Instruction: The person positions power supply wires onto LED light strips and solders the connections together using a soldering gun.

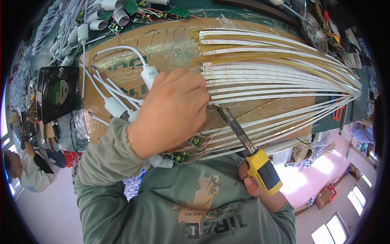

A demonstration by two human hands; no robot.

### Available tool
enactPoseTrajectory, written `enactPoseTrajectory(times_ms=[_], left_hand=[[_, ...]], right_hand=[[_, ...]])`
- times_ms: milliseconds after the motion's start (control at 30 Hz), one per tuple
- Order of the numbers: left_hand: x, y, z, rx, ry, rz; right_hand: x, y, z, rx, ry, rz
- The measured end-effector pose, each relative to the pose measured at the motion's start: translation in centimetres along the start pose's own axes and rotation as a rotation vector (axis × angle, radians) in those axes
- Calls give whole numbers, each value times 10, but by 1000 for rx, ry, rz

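Note:
My left hand (172,109) lies curled on a brown cardboard sheet (170,44), its fingertips pinched at the left end of a white LED strip (260,96). What lies under the fingers is hidden. My right hand (252,184) grips the yellow and black handle of a soldering iron (265,171). The iron's dark tip (216,107) touches the strip end right beside my left fingertips. Several more LED strips (264,53) fan out across the cardboard from a bundle at the right (355,90).
White cable plugs and wires (115,106) lie left of my left hand. Small green circuit boards sit below it (183,156) and at the top (160,13). A black fan (57,94) stands at the left. Another person (24,171) works at the far left.

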State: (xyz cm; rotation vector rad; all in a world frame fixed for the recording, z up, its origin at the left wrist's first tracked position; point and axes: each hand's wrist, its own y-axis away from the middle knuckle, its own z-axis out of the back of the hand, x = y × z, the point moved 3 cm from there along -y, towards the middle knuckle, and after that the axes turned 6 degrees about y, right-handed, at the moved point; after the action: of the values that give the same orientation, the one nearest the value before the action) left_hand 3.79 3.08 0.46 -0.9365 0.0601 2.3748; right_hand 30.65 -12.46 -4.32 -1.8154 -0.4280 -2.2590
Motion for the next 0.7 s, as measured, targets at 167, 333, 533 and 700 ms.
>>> enactPoseTrajectory(times_ms=[167,333,533,700], left_hand=[[0,0,-1,-8,-6,-10],[1,-1,0,2,2,-2],[1,0,-2,-6,6,-3],[0,0,-2,16,3,9]], right_hand=[[0,0,1,22,-5,-6],[-5,2,1,27,-40,9],[-10,6,-1,6,-63,16],[-12,8,-2,-28,-98,8]])
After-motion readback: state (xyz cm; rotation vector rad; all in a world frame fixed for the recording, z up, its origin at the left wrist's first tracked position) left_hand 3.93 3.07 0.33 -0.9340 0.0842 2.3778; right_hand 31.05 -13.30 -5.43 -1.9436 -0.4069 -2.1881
